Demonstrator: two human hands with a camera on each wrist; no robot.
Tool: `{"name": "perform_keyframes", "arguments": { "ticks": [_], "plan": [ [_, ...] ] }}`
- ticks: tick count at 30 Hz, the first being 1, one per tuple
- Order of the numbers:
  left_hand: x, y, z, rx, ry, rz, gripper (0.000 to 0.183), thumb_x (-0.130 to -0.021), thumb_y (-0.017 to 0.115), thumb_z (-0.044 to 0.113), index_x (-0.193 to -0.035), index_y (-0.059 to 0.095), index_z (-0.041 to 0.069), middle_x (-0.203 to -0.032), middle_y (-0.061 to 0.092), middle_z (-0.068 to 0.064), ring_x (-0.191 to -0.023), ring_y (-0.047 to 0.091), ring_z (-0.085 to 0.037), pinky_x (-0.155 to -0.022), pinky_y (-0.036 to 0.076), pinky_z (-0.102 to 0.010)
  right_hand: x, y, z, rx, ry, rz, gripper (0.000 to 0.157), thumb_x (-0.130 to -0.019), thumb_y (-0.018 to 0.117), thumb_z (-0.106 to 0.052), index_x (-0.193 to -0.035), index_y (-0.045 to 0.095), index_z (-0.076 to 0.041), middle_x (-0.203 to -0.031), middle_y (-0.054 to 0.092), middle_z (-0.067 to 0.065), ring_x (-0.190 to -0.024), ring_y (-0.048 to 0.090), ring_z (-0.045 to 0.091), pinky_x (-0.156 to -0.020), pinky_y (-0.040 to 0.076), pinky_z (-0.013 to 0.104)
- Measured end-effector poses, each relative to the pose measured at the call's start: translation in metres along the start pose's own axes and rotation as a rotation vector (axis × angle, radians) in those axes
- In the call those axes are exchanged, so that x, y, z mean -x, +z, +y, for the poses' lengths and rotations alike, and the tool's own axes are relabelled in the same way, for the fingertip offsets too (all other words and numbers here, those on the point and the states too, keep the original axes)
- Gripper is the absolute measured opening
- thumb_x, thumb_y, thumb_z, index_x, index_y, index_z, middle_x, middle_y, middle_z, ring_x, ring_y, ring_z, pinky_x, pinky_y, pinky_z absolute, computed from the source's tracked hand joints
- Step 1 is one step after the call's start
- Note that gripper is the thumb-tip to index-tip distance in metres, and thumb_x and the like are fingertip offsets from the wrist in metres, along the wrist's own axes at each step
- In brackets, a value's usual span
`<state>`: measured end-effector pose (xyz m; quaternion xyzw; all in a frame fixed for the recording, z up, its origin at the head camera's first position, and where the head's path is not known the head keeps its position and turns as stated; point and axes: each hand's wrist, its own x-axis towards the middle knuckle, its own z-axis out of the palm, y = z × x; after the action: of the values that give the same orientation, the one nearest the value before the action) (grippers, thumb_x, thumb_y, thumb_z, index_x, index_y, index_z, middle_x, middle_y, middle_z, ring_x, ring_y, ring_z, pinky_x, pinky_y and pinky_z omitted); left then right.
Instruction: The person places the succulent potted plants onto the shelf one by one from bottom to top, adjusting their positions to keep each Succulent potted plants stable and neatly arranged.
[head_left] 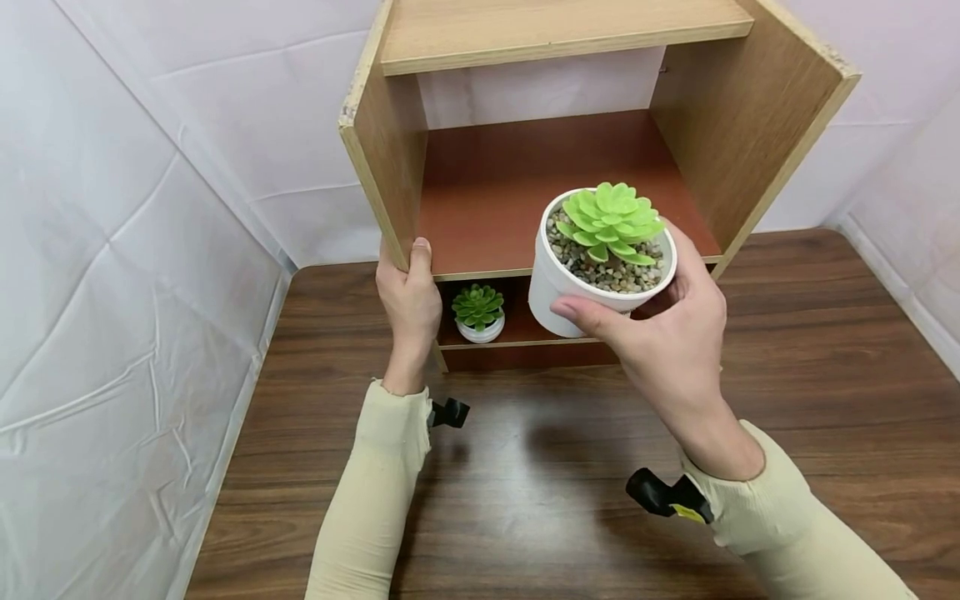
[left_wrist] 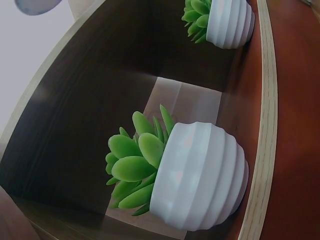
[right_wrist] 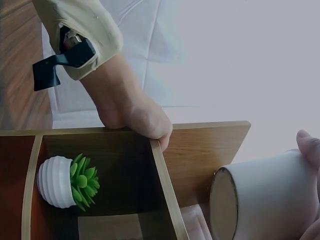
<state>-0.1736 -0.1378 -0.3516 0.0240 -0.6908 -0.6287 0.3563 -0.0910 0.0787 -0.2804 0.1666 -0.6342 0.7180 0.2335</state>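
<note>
My right hand (head_left: 678,321) holds a white pot (head_left: 558,287) with a light green succulent (head_left: 613,218) set in small pebbles. It is raised in front of the middle shelf, tilted slightly toward the head camera. In the right wrist view the pot's underside (right_wrist: 223,207) shows. With my left hand (head_left: 411,292) I grip the left side of a wooden shelf unit (head_left: 367,179), the thumb at its front edge. Just beside that hand, a darker green succulent (head_left: 478,306) in a ribbed white pot (left_wrist: 200,175) stands in the low compartment.
A second ribbed white pot with a succulent (left_wrist: 227,22) stands farther along the low compartment; the held pot hides it in the head view. The red-brown shelf board (head_left: 540,179) lies above them. A wood-grain table (head_left: 510,500) and white sheet walls (head_left: 150,208) surround the unit.
</note>
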Motion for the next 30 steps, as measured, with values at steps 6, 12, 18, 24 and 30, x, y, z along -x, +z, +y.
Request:
{"name": "perform_keyframes", "arguments": {
  "ticks": [6,12,18,24,30],
  "plan": [
    [0.001,0.001,-0.002,-0.006,0.001,-0.005,0.017,-0.096,0.050,0.012,-0.080,0.045,0.012,-0.061,0.032,0.001,-0.056,0.030,-0.016,-0.061,0.028,-0.030,-0.006,0.007,0.003,0.048,-0.027,0.020,0.081,-0.056,0.091,0.008,-0.129,0.059,-0.003,-0.121,0.062,0.015,-0.105,0.059,0.029,-0.089,0.048,0.032],
    [0.000,0.001,-0.001,0.003,0.012,0.000,0.015,-0.095,0.050,0.010,-0.081,0.046,0.010,-0.061,0.032,0.001,-0.058,0.031,-0.017,-0.062,0.028,-0.030,-0.011,0.014,0.006,0.157,-0.065,0.024,0.083,-0.058,0.093,0.002,-0.133,0.057,-0.006,-0.121,0.062,0.007,-0.107,0.059,0.024,-0.089,0.048,0.033],
    [0.001,0.000,0.000,-0.004,-0.002,0.000,0.011,-0.096,0.051,0.011,-0.085,0.049,0.008,-0.064,0.034,0.001,-0.064,0.036,-0.017,-0.067,0.031,-0.031,-0.019,0.028,0.000,0.188,-0.059,0.029,0.080,-0.059,0.093,0.002,-0.130,0.058,-0.004,-0.117,0.063,0.005,-0.102,0.060,0.020,-0.085,0.049,0.032],
    [0.000,0.001,-0.001,-0.001,0.010,-0.005,0.011,-0.095,0.050,0.011,-0.085,0.050,0.007,-0.063,0.033,0.000,-0.062,0.035,-0.017,-0.066,0.031,-0.031,-0.021,0.038,-0.011,0.182,-0.074,0.038,0.074,-0.060,0.090,0.005,-0.127,0.058,0.001,-0.114,0.064,0.007,-0.099,0.061,0.019,-0.084,0.050,0.032],
    [-0.001,0.000,-0.002,0.007,0.010,0.002,0.015,-0.095,0.051,0.010,-0.081,0.047,0.011,-0.061,0.033,0.001,-0.058,0.032,-0.017,-0.062,0.029,-0.030,-0.025,0.043,-0.016,0.182,-0.087,0.050,0.071,-0.062,0.090,0.004,-0.125,0.058,0.002,-0.114,0.064,0.008,-0.100,0.060,0.019,-0.086,0.049,0.033]
  ]
}}
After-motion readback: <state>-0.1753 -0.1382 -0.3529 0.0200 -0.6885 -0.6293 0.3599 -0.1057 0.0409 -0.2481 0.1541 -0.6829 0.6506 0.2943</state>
